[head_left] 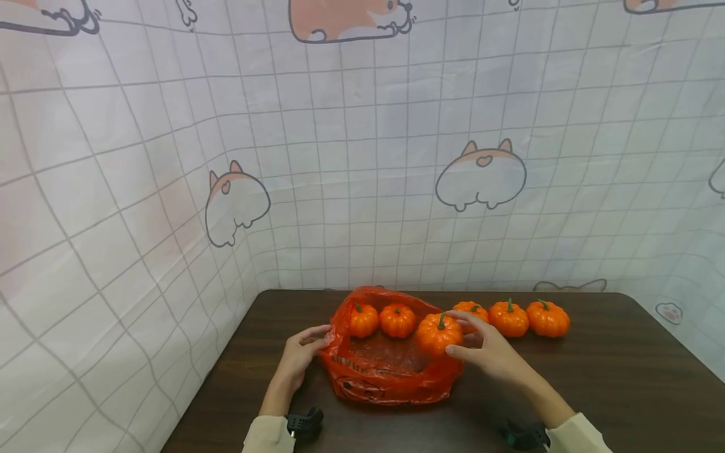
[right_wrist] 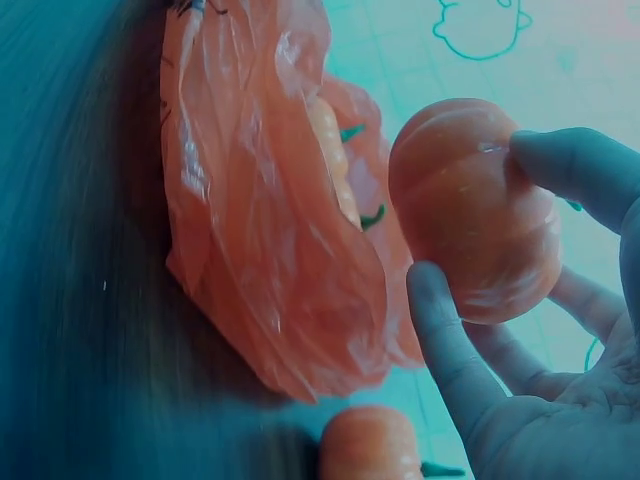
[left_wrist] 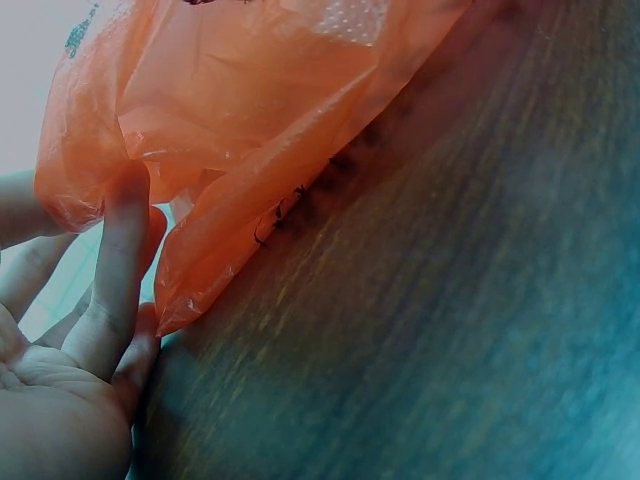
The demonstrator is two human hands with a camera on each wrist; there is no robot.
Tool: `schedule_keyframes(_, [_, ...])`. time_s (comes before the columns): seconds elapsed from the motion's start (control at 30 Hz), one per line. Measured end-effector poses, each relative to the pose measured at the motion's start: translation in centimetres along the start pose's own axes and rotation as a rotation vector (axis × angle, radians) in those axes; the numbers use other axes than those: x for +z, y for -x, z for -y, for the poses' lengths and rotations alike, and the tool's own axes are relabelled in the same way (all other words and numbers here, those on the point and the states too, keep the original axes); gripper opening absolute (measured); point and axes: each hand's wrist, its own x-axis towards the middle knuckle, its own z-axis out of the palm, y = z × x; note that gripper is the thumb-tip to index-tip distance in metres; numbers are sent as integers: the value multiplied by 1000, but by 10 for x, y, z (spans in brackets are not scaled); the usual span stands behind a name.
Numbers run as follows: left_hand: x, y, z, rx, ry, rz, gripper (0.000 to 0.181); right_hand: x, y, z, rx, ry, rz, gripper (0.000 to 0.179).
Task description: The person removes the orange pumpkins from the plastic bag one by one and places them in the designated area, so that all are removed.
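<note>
My right hand (head_left: 491, 353) grips a small orange pumpkin (head_left: 439, 335) with a green stem, over the right side of an open red plastic bag (head_left: 391, 391). In the right wrist view the thumb and fingers curl round that pumpkin (right_wrist: 470, 205), which hangs beside the bag (right_wrist: 270, 220). Two more pumpkins, one on the left (head_left: 363, 320) and one beside it (head_left: 398, 320), sit inside the bag at the back. At the bag's left edge, my left hand (head_left: 298, 353) pinches the plastic; in the left wrist view its fingers (left_wrist: 118, 260) hold the bag's rim.
Right of the bag, three pumpkins stand in a row on the dark wooden table (head_left: 612, 377): a near one (head_left: 471, 309) partly behind my right hand, a middle one (head_left: 508, 319) and an outer one (head_left: 548, 318). A white gridded curtain (head_left: 362, 189) with dog drawings surrounds the table.
</note>
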Motion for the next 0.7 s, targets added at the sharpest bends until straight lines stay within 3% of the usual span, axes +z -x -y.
schedule_keyframes(0.5, [1,0,2,6,-1,8,36,-27,8,-10,62,-16,-18,68])
schedule_keyframes(0.7, [0,0,-1,10,7,2,35,-36,6,-12,47,-14,3,68])
